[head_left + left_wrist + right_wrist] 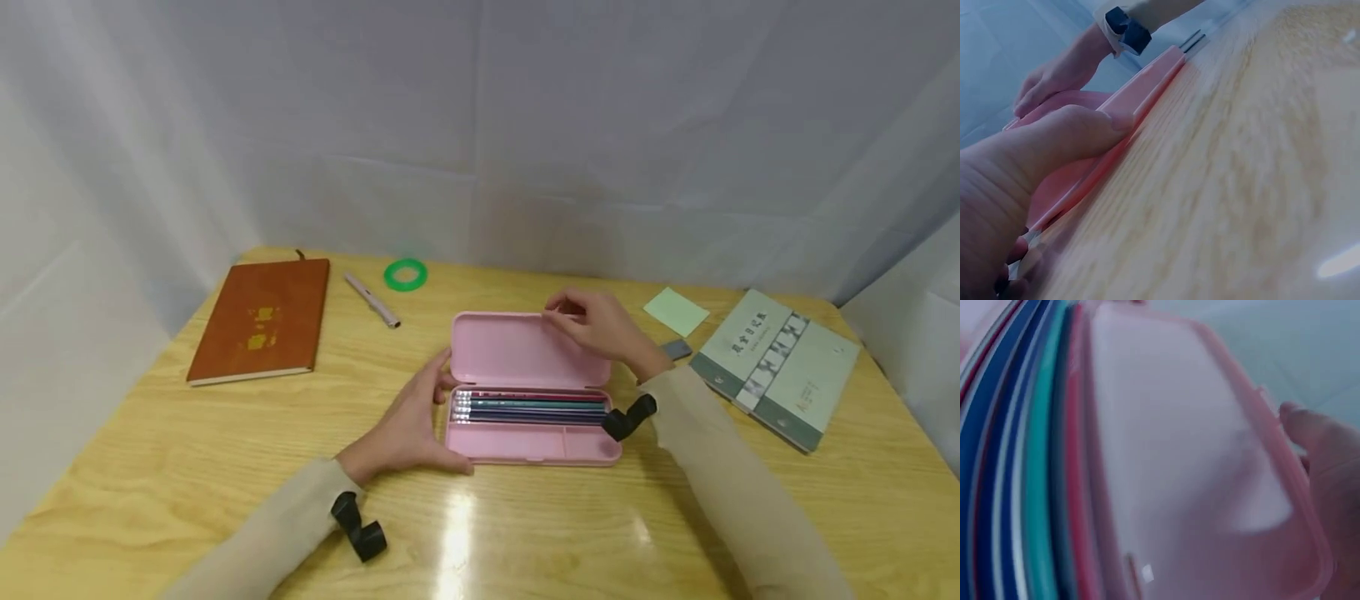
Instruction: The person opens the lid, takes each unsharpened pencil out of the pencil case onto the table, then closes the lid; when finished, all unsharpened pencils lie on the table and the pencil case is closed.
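As the pink pencil case [506, 443] lies open on the wooden table [300, 500], we see the left hand [412, 421] grasping its left end at the front corner. We find the right hand [600, 325] pinching the far edge of the opened lid [502, 346]. Inside the case we note eraser-tipped pencils [532, 407] along its rear half. Behind and left of the case we observe a pen [372, 300] and a green ring [405, 287]; farther left, a brown notebook [262, 321]; to the right of the case, a pale green paper note [675, 311] and a grey-green notebook [817, 367].
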`<state>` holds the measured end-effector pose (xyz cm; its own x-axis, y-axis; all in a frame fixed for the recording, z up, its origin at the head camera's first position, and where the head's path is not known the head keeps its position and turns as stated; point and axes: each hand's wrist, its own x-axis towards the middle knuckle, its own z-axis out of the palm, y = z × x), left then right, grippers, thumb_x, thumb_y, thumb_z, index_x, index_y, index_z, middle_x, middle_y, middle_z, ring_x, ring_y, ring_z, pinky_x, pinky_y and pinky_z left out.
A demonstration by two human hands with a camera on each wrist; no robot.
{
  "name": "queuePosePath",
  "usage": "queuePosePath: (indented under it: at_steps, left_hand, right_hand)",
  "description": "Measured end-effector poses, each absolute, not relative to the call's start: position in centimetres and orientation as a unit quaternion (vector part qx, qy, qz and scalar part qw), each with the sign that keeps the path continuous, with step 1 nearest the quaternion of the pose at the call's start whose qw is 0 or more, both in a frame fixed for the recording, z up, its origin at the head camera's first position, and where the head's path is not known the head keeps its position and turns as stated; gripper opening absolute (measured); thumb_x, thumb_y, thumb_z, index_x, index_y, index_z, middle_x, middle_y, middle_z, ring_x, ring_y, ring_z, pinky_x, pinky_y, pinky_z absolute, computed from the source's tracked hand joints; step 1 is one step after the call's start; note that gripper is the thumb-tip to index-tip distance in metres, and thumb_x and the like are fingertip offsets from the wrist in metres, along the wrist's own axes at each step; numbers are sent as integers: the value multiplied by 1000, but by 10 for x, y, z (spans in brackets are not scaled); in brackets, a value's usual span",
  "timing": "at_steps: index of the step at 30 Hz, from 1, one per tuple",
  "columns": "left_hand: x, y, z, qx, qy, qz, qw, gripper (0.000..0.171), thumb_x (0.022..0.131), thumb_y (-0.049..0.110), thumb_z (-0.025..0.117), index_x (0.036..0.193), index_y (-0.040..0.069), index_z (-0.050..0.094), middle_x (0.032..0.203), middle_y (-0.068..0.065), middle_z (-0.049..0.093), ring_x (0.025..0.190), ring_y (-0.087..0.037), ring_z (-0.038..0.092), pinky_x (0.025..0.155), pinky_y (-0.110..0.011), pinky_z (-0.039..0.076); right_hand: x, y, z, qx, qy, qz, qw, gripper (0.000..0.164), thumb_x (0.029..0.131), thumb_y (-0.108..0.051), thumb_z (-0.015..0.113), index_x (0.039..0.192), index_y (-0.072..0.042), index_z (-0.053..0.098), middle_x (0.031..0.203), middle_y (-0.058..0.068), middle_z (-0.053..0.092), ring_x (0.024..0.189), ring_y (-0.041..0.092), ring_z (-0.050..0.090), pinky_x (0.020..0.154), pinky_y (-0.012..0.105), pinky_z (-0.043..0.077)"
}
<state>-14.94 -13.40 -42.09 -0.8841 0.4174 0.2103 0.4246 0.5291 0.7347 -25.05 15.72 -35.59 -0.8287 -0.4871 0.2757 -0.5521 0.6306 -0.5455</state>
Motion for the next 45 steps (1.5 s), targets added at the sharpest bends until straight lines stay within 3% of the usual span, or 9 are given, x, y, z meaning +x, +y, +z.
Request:
queuePosePath:
  at_steps: [4,7,9,12,17,25,33,41,45]
  left_hand:
    - [-148,-133,-420,-242,-881,-407,4,144,38,43,95,152,5,16,118,-6,56,94,-17,46,83,-32,42]
    - [-149,-132,-418,-241,-882,-404,3,146,38,45,95,153,7,14,117,-5,55,94,-16,45,82,-31,42]
    - [-150,-132,-417,-241,-883,-403,7,146,38,45,94,154,8,13,117,-5,55,94,-16,45,82,-32,42]
    - [-151,-132,-417,-239,-883,-404,6,146,38,45,94,154,9,12,117,-5,56,94,-17,45,81,-32,41]
    - [-150,-131,-419,-243,-882,-404,-3,146,39,44,95,154,8,13,116,-4,56,93,-16,44,81,-30,41]
    - [-149,-132,-418,-237,-880,-411,-6,146,39,43,95,154,10,12,118,-5,55,95,-17,45,83,-32,42]
    - [-146,-133,-419,-243,-878,-413,-7,147,39,46,95,155,13,10,118,-3,53,96,-16,45,82,-31,42]
    - [-145,-134,-418,-245,-872,-425,-7,147,39,45,95,155,15,10,117,-3,52,95,-16,43,81,-31,41]
    - [-145,-135,-417,-245,-871,-425,-9,148,38,44,95,155,15,10,117,-4,52,95,-17,43,82,-32,41]
  right_hand:
    - [-242,160,-360,325,-896,274,126,45,85,-20,72,122,1,58,114,20,56,105,33,52,93,47,42]
    - [-227,159,-356,370,-874,250,189,37,82,-16,75,112,0,63,103,18,54,95,30,49,84,45,39]
    - [-216,157,-355,401,-865,244,177,24,81,-14,75,101,-3,67,90,11,58,81,23,51,75,37,42]
    - [-202,154,-360,419,-875,229,85,10,85,-14,72,93,-8,70,72,-2,58,63,7,47,59,23,42]
    - [-188,153,-380,398,-895,202,-11,9,87,-18,71,92,-11,70,62,-9,55,54,0,41,53,18,38]
    - [-185,145,-388,391,-906,161,17,9,86,-19,71,83,-11,68,62,-7,56,54,2,44,54,19,39]
    - [-170,149,-378,364,-919,142,55,9,89,-19,68,89,-11,66,69,-4,62,58,6,49,57,24,45]
    - [-147,226,-380,303,-921,198,144,9,82,-10,75,87,-13,67,57,-14,43,51,-3,30,49,19,29]
    - [-131,273,-386,252,-941,183,133,9,82,-9,74,87,-14,68,55,-16,39,49,-5,27,46,19,28]
